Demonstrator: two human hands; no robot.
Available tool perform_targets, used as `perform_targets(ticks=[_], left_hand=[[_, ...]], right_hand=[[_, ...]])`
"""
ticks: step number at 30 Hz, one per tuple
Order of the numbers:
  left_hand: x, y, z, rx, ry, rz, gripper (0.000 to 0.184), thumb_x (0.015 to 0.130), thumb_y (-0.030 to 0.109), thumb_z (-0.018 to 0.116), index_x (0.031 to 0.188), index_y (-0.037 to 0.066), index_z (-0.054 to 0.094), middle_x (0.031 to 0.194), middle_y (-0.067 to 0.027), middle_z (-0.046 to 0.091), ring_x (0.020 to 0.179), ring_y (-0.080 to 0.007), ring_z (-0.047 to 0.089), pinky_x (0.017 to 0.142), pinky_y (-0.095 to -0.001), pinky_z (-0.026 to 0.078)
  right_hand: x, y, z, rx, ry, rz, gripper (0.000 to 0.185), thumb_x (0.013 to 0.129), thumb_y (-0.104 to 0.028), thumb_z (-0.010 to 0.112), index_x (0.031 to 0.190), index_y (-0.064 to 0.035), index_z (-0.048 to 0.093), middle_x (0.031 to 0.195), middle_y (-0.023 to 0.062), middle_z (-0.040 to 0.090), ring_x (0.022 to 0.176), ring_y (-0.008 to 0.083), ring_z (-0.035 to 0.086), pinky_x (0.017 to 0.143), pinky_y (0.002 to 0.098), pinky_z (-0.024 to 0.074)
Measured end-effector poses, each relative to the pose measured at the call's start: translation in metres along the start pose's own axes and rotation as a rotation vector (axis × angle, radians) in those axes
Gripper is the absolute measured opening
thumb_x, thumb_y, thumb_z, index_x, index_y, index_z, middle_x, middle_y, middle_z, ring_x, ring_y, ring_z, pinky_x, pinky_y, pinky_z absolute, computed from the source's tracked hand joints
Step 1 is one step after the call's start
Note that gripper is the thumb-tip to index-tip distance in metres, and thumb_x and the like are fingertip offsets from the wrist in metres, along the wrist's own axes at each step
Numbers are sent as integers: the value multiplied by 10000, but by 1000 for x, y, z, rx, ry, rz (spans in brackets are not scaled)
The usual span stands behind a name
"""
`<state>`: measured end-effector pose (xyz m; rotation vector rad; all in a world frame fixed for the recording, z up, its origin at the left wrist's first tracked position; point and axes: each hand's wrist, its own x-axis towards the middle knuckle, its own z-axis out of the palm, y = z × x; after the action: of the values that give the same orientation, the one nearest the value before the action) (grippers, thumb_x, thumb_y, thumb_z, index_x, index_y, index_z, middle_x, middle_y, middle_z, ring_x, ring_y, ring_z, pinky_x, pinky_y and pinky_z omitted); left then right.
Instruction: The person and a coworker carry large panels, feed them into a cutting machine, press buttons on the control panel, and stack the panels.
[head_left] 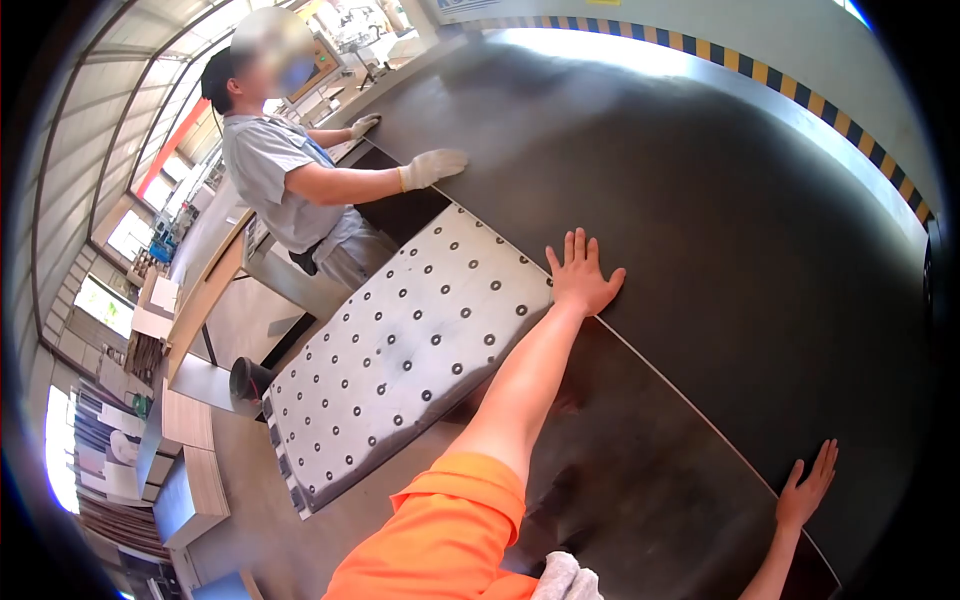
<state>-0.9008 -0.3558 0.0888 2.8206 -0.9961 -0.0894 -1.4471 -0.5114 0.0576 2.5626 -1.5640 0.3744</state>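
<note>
Left hand (583, 275) and right hand (806, 490) open and flat on the big dark sheet (700, 220), gripping nothing. Sheet's edge runs past the dotted table (400, 350), co-worker's gloved hand (435, 168) at it too. Blue lettering (475, 5) up top maybe starts with K, too cropped to read

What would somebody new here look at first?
Probably the huge dark sheet filling the right side, with the left hand and right hand resting near its edge. Next, perhaps, the white table dotted with black rings beside it, and the gloved co-worker at upper left.
</note>
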Motion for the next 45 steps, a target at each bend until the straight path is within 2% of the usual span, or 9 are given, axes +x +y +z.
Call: perform_targets(ticks=[5, 11, 17, 25, 32, 33, 36, 42, 45], left_hand=[[39, 26, 7, -29, 73, 21, 845, 939, 605, 443, 1532, 15, 321, 1654, -152, 165, 1544, -282, 85, 1213, -578, 46], [78, 50, 15, -75, 121, 48, 840, 923, 583, 485, 1514, 3, 346, 1638, -175, 198, 1540, -306, 96, 1200, -610, 48], [110, 72, 20, -97, 136, 70, 826, 918, 565, 502, 1496, -12, 373, 1630, -201, 203, 1535, -329, 109, 1192, -624, 43], [147, 95, 24, -123, 161, 72, 818, 913, 558, 514, 1483, -15, 390, 1620, -221, 220, 1530, -347, 127, 1190, -628, 60], [150, 98, 22, -98, 138, 84, 820, 915, 558, 516, 1483, -18, 385, 1629, -208, 199, 1535, -332, 108, 1191, -625, 58], [150, 98, 21, -93, 131, 80, 819, 916, 558, 515, 1483, -19, 384, 1630, -206, 197, 1535, -331, 106, 1191, -624, 58], [147, 97, 21, -91, 117, 69, 817, 916, 556, 515, 1483, -17, 384, 1632, -203, 194, 1536, -331, 105, 1194, -619, 60], [147, 99, 19, -79, 101, 53, 816, 913, 560, 515, 1484, -8, 383, 1636, -201, 184, 1537, -330, 101, 1198, -612, 59], [150, 100, 19, -80, 110, 54, 820, 912, 561, 517, 1489, -5, 377, 1635, -201, 187, 1537, -330, 102, 1198, -612, 63]], right_hand=[[47, 14, 17, -26, 0, -15, 562, 1049, -297, 409, 1557, -80, 306, 1626, 102, 277, 1504, 311, 243, 1208, 516, 204], [92, 24, 29, -65, -47, 19, 559, 1068, -334, 369, 1560, -77, 299, 1626, 96, 277, 1510, 305, 225, 1216, 511, 189], [130, 30, 35, -90, -91, 41, 567, 1071, -364, 354, 1558, -79, 307, 1625, 98, 280, 1511, 301, 223, 1219, 507, 180], [170, 50, 62, -64, -35, -17, 566, 1059, -333, 373, 1559, -76, 306, 1623, 106, 288, 1507, 314, 234, 1212, 512, 189], [171, 39, 44, -90, -89, 18, 566, 1055, -315, 381, 1558, -67, 303, 1627, 99, 277, 1508, 312, 228, 1214, 515, 187], [172, 36, 41, -97, -108, 38, 572, 1054, -316, 384, 1552, -46, 305, 1624, 123, 275, 1504, 324, 234, 1215, 517, 187], [170, 53, 54, -60, -41, -42, 561, 1068, -324, 370, 1551, -43, 313, 1616, 134, 292, 1498, 327, 252, 1203, 507, 207], [173, 35, 40, -143, -98, 1, 579, 1071, -350, 351, 1557, -41, 292, 1614, 149, 286, 1492, 347, 257, 1200, 520, 215], [177, 28, 32, -237, -209, 60, 596, 1072, -367, 345, 1569, -49, 261, 1628, 152, 247, 1499, 351, 234, 1203, 522, 203]])
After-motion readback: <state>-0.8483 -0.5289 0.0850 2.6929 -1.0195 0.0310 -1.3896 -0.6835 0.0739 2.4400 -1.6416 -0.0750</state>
